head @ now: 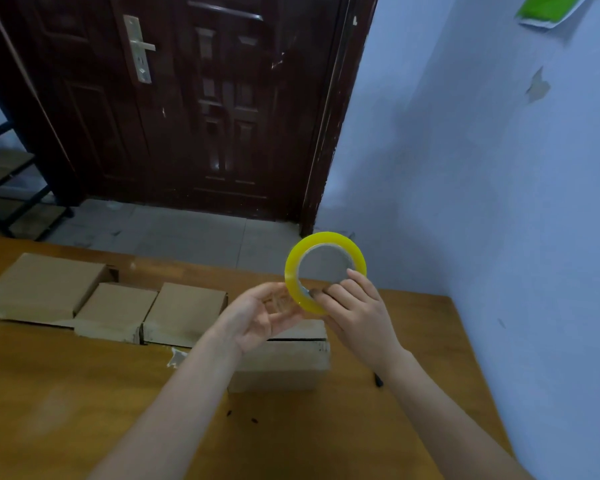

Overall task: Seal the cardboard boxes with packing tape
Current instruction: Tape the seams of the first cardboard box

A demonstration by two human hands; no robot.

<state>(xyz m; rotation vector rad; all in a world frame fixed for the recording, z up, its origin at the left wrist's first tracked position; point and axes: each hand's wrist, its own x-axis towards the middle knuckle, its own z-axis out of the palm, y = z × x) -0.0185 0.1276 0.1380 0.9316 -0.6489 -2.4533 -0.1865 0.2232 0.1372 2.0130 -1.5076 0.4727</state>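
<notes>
tape roll [325,271]: yellow, upright, raised above table | cardboard boxes [118,306]: brown, closed, in row

No legible text, label, brand, number or sign in the head view. Front cardboard box [284,358]: small dark marks at the right end of its top flap, too blurred to read. Green sheet [551,8] on the wall: no print resolvable. Roll of packing tape [325,271]: plain yellow with a grey core, no wording visible. Door lock plate [139,50]: no markings discernible.
</notes>
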